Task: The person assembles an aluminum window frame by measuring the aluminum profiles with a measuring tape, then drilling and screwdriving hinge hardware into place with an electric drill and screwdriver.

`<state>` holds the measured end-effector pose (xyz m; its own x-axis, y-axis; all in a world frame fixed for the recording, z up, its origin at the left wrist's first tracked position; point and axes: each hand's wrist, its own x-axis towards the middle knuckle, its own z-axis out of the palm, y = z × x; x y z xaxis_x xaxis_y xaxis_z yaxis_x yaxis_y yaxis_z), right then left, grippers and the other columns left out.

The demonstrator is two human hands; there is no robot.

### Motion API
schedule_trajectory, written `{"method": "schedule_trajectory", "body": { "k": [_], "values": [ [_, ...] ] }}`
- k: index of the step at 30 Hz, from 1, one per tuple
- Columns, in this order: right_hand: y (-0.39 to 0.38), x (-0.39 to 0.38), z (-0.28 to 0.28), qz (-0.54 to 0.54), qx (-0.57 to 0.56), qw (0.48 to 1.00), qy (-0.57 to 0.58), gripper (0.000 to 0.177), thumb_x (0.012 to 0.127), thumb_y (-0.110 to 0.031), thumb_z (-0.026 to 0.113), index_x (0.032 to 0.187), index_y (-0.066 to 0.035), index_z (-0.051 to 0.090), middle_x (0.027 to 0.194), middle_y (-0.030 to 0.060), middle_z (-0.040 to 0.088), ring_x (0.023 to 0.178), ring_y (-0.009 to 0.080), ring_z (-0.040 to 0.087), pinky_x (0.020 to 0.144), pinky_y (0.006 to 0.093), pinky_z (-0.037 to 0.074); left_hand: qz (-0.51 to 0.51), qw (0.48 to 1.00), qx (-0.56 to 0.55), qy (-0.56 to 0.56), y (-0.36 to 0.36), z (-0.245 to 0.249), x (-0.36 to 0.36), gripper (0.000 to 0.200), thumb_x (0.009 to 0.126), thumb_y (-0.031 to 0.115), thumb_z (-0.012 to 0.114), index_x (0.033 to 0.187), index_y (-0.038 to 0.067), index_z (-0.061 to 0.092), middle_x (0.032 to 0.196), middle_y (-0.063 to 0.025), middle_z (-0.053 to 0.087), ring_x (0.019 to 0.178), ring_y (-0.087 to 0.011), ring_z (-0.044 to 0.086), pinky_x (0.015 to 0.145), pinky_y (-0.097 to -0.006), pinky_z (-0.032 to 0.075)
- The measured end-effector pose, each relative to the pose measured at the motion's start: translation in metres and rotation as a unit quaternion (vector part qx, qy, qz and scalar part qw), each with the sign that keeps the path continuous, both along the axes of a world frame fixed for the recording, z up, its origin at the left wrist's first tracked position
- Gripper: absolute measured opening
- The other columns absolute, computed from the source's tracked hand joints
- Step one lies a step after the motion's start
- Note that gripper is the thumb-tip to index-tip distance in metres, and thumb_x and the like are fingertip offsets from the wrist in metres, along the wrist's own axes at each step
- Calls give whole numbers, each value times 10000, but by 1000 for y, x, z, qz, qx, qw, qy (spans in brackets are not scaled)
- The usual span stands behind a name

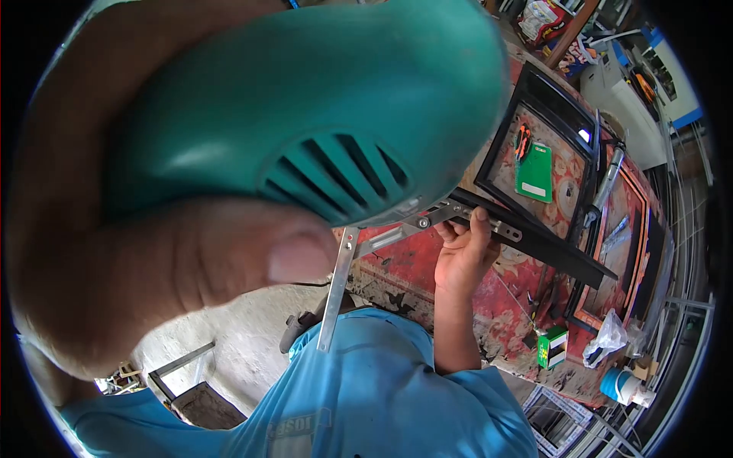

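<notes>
Very close to the camera, a green power tool (305, 114) with a slotted vent fills the upper left. My right hand (198, 252) is wrapped round its body, the thumb lying below the vent. Lower right of the tool, my left hand (467, 248) grips a black metal profile (550, 252) between thumb and fingers. A silver hinged metal arm (424, 223) lies along the profile near my left fingers, and its free strip (334, 294) hangs down over my blue shirt. The tool's body hides its front end and part of the metal arm.
A red patterned cloth (397, 267) covers the table. On it lie a black frame (500, 153), a green card pack (534, 174), a small green box (552, 347), a plastic bag (605, 336) and an orange-edged frame (645, 221). A blue roll (613, 384) stands lower right.
</notes>
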<state>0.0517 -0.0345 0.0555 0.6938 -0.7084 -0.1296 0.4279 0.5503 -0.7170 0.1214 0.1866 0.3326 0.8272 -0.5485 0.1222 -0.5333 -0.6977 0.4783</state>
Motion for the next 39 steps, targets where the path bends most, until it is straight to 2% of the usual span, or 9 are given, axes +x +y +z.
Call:
{"method": "schedule_trajectory", "body": {
  "k": [12, 15, 21, 24, 36, 39],
  "values": [
    [-3, 0, -6, 6, -4, 1000, -3, 268, 925, -201, 714, 1128, -46, 632, 996, 107, 734, 798, 192, 734, 683, 366, 655, 7, 1000, -10, -27, 2, -18, -5, 972, 752, 418, 820, 1456, -81, 374, 1312, -237, 580, 1104, -297, 628, 883, -379, 488],
    [1, 3, 7, -7, 14, 1000, -1, 142, 904, -175, 749, 988, -96, 664, 884, 63, 728, 782, 151, 732, 644, 339, 653, 3, 1000, -9, -23, 2, -20, -5, 960, 764, 425, 806, 1450, -88, 374, 1309, -244, 577, 1085, -295, 633, 854, -370, 495],
    [0, 4, 7, -8, 16, 1000, -3, 139, 905, -162, 747, 991, -91, 663, 870, 68, 728, 758, 145, 725, 640, 344, 650, 0, 1000, -2, -17, 0, -25, -9, 938, 788, 439, 779, 1438, -103, 375, 1303, -257, 571, 1047, -290, 643, 796, -353, 509],
    [-3, 2, -4, 16, -23, 1000, 12, 349, 927, -238, 712, 1200, -51, 602, 1065, 108, 716, 843, 182, 723, 697, 334, 644, -4, 1000, 3, -15, -1, -27, -12, 928, 800, 446, 766, 1432, -110, 375, 1300, -264, 568, 1028, -288, 648, 767, -344, 516],
    [-3, 6, -7, -7, -5, 1000, 19, 317, 931, -226, 708, 1172, -47, 607, 1063, 125, 715, 853, 217, 735, 670, 354, 653, -49, 998, 31, 32, 6, -2, -7, 895, 849, 474, 712, 1407, -140, 376, 1288, -290, 556, 952, -278, 667, 652, -310, 545],
    [-8, 6, -11, 21, -16, 1000, -13, 328, 928, -219, 708, 1180, -43, 595, 1086, 134, 711, 869, 240, 738, 667, 358, 658, -82, 994, 40, 60, 12, 12, -3, 889, 861, 481, 698, 1401, -147, 376, 1285, -296, 553, 934, -276, 672, 623, -301, 552]
  ]
}}
